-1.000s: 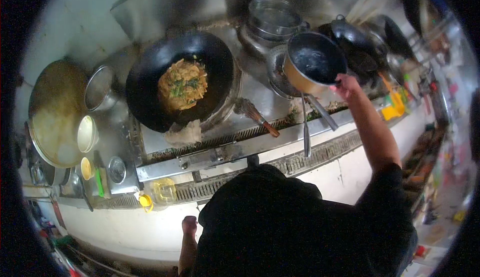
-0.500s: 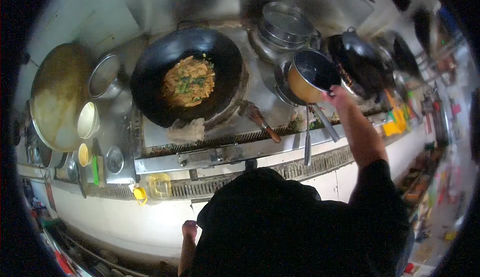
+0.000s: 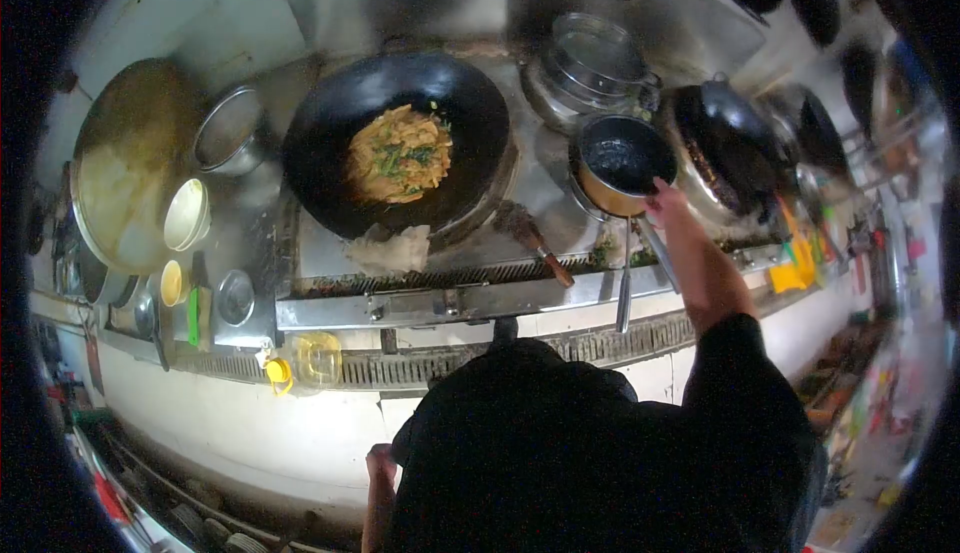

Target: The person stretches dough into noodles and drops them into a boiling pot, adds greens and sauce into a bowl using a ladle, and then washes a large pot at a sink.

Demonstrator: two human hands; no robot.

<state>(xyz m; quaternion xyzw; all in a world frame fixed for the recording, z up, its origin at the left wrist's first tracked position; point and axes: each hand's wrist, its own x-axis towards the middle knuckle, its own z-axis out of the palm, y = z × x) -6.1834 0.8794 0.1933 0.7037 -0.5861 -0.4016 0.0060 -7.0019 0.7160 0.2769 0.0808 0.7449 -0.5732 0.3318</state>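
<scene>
My right hand is closed at the rim of a small pot, dark inside and golden outside. The pot sits over a strainer on the steel stove, with long handles sticking out below it. My left hand hangs low beside my body with its fingers curled; whether it holds anything is hidden. A large black wok on the stove holds cooked food with green leaves. A brush with a wooden handle lies between the wok and the pot.
Stacked steel pans stand behind the pot, and a lidded black wok is to its right. At the left are a big round pan, a steel pot and bowls. A cloth lies below the wok; an oil bottle is lower.
My right hand has lowered the small pot onto the strainer's place and it looks more level. The whole view has shifted a little. My left hand stays low.
</scene>
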